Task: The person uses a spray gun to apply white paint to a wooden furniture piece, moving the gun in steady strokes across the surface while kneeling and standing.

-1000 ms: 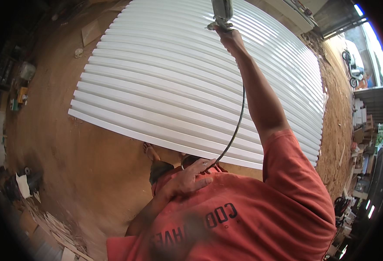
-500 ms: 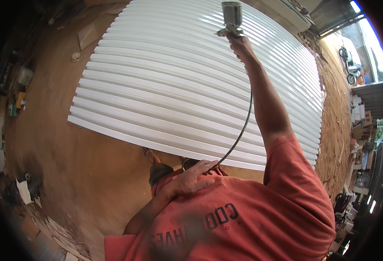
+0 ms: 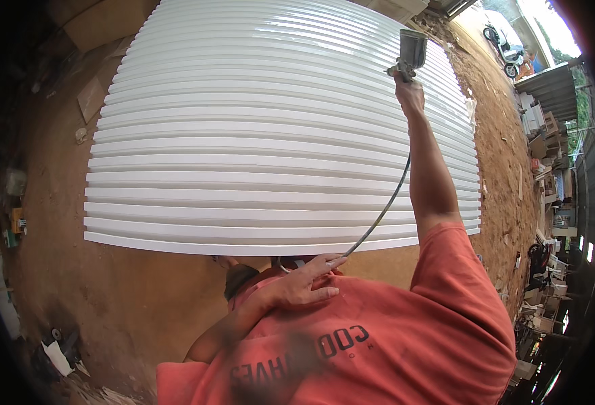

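Note:
My right hand (image 3: 409, 94), at the end of an outstretched arm, grips a spray gun (image 3: 412, 48) with a grey metal cup on top. The gun is over the right far part of a wide set of white ribbed strips (image 3: 257, 162), whose far area shines as if wet. From the gun a thin dark air hose (image 3: 384, 210) curves down to my waist. There my left hand (image 3: 304, 282) lies against the red shirt, its fingers closed over the hose; part of the hose is hidden under them.
Brown dirt ground (image 3: 135, 297) surrounds the white strips. A flat board (image 3: 92, 100) lies on the left. Stacked wood scraps and boxes (image 3: 547, 189) line the right side, with a parked scooter (image 3: 505, 44) at the far right. My foot (image 3: 224, 260) is by the near edge.
My right hand and the spray gun have moved right relative to the strips. The view has turned, so the strips lie lower and more level. My left hand stays at the hose.

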A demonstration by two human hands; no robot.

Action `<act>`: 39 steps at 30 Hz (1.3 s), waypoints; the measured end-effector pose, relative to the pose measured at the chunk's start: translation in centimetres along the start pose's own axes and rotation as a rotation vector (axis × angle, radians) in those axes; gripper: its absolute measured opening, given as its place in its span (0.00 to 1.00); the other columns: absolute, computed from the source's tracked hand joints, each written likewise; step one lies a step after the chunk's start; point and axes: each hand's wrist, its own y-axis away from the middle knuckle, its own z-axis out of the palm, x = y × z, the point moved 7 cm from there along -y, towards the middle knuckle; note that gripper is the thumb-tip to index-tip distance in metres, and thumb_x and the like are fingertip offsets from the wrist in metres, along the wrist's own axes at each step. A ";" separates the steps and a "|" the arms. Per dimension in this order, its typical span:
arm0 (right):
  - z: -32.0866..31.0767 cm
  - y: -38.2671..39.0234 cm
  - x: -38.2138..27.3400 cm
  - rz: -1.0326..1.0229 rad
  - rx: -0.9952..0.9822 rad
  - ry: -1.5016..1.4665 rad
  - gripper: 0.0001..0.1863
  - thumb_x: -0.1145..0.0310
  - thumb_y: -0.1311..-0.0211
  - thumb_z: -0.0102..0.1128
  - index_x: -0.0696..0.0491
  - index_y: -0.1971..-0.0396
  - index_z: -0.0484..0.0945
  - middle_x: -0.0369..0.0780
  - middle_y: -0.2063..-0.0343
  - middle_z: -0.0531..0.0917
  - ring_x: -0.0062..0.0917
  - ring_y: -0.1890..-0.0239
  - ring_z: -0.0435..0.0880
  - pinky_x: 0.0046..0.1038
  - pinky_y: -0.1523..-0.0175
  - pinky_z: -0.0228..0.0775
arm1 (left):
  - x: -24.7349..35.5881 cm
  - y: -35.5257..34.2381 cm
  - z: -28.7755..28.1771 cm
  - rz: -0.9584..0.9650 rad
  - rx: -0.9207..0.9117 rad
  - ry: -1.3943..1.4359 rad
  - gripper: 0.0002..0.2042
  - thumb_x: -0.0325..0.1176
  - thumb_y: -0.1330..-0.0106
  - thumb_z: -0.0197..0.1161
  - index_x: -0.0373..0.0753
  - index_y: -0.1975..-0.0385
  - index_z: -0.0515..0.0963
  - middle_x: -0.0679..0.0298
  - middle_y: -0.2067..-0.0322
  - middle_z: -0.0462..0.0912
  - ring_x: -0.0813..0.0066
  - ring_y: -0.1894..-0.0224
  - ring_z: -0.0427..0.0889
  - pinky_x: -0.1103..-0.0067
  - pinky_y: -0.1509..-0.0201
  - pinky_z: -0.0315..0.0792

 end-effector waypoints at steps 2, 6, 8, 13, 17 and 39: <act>0.4 -0.2 -0.6 -0.102 0.104 -0.013 0.38 0.28 0.47 0.58 0.54 0.87 0.76 0.37 0.89 0.75 0.25 0.87 0.75 0.33 0.80 0.63 | 0.3 -0.2 0.1 0.040 -0.008 -0.038 0.34 0.37 0.31 0.60 0.35 0.29 0.54 0.53 0.35 0.58 0.62 0.34 0.62 0.71 0.30 0.61; 5.1 1.4 -5.2 -0.186 -0.129 -0.171 0.33 0.31 0.45 0.59 0.50 0.85 0.74 0.31 0.91 0.69 0.18 0.90 0.66 0.27 0.85 0.54 | 0.7 -0.2 0.4 0.063 0.063 -0.078 0.33 0.33 0.32 0.62 0.40 0.29 0.56 0.55 0.36 0.59 0.64 0.36 0.65 0.72 0.31 0.62; 6.7 2.8 -7.6 -0.222 -0.188 -0.240 0.33 0.32 0.44 0.59 0.50 0.84 0.74 0.31 0.90 0.68 0.17 0.90 0.65 0.27 0.86 0.53 | 0.7 -0.3 0.8 0.041 0.099 -0.089 0.32 0.36 0.32 0.62 0.39 0.29 0.57 0.54 0.35 0.59 0.63 0.35 0.64 0.70 0.31 0.62; 9.9 7.4 -15.2 -0.336 -0.308 -0.341 0.30 0.37 0.41 0.60 0.53 0.78 0.79 0.33 0.89 0.71 0.19 0.89 0.67 0.29 0.84 0.55 | 0.7 0.5 1.3 -0.007 0.225 -0.148 0.31 0.44 0.31 0.60 0.37 0.32 0.62 0.52 0.36 0.61 0.58 0.32 0.63 0.68 0.30 0.60; 10.3 12.3 -21.6 -0.513 -0.416 -0.390 0.28 0.39 0.39 0.60 0.53 0.65 0.84 0.36 0.85 0.76 0.22 0.83 0.73 0.33 0.77 0.62 | 1.7 1.9 1.5 -0.063 0.336 -0.177 0.28 0.43 0.31 0.60 0.35 0.35 0.65 0.53 0.37 0.63 0.59 0.34 0.66 0.69 0.31 0.61; 3.9 57.9 -14.2 -0.139 -0.462 -0.429 0.24 0.43 0.37 0.60 0.50 0.57 0.86 0.42 0.69 0.87 0.27 0.66 0.83 0.33 0.59 0.72 | -8.8 36.1 -14.0 -0.234 0.413 -0.437 0.10 0.37 0.32 0.62 0.37 0.65 0.75 0.70 0.71 0.78 0.83 0.69 0.78 0.81 0.67 0.74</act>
